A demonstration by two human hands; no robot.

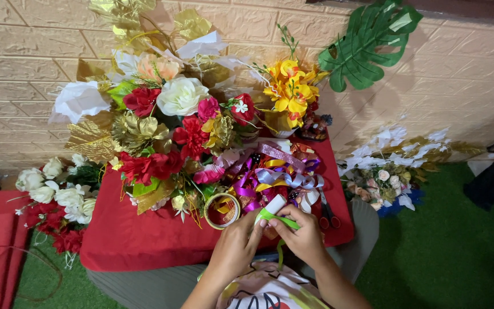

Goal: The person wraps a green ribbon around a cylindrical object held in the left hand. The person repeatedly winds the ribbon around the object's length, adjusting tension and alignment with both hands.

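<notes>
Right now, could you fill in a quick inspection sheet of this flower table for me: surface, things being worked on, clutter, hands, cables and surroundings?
Surface: small table under a red cloth, crowded along the back.
Job's things: green ribbon wrapped round a white stem, held over the table's front edge.
Clutter: heap of artificial flowers, pile of coloured ribbons, tape roll, red-handled scissors.
Hands: left hand and right hand both pinch the ribbon.
Cables: nothing seen.
Surroundings: tan brick-pattern wall, green leaf decoration, green turf floor, white flower bunch at the right, red and white flowers at the left.
</notes>
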